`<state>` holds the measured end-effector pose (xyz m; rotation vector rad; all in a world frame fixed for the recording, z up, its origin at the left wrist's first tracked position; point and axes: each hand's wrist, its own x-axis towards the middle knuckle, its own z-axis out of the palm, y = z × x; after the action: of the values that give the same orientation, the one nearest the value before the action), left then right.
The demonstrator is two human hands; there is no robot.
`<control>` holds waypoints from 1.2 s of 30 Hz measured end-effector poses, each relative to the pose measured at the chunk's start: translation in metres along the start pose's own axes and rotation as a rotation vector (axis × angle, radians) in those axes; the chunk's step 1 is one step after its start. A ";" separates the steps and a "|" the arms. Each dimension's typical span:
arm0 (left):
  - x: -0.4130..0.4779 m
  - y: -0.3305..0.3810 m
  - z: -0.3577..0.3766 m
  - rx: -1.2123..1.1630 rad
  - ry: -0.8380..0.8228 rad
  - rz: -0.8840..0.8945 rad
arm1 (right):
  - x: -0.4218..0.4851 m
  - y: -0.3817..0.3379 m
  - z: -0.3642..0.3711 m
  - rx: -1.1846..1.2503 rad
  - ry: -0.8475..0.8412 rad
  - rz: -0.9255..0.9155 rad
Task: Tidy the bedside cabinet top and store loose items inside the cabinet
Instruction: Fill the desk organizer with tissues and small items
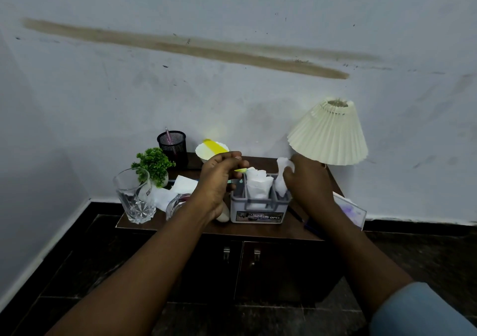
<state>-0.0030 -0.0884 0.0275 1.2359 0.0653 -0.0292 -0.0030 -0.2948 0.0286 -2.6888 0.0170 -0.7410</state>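
A grey compartment caddy stands at the front of the dark wooden cabinet top, with folded white papers upright in its middle slot. My right hand grips a crumpled white tissue over the caddy's right slot. My left hand pinches a small yellow-green piece just above the caddy's left side. A clear drinking glass, loose white papers and a small glass dish sit to the left.
A black mesh pen holder, a small green plant and a white bowl holding something yellow stand at the back. A pleated cream lamp shade hangs over the right side. The cabinet's two doors are closed.
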 end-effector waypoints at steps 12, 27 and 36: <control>0.004 0.000 -0.007 0.023 0.052 -0.012 | 0.000 -0.003 0.012 0.088 -0.152 0.130; 0.004 0.055 -0.083 0.753 0.187 0.341 | 0.004 -0.007 -0.009 0.096 -0.036 0.090; 0.016 0.021 -0.103 1.540 0.054 0.335 | 0.007 -0.052 0.009 0.140 0.004 -0.212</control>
<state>0.0102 0.0160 0.0120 2.7702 -0.1571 0.3005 0.0031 -0.2437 0.0426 -2.5804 -0.3119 -0.7789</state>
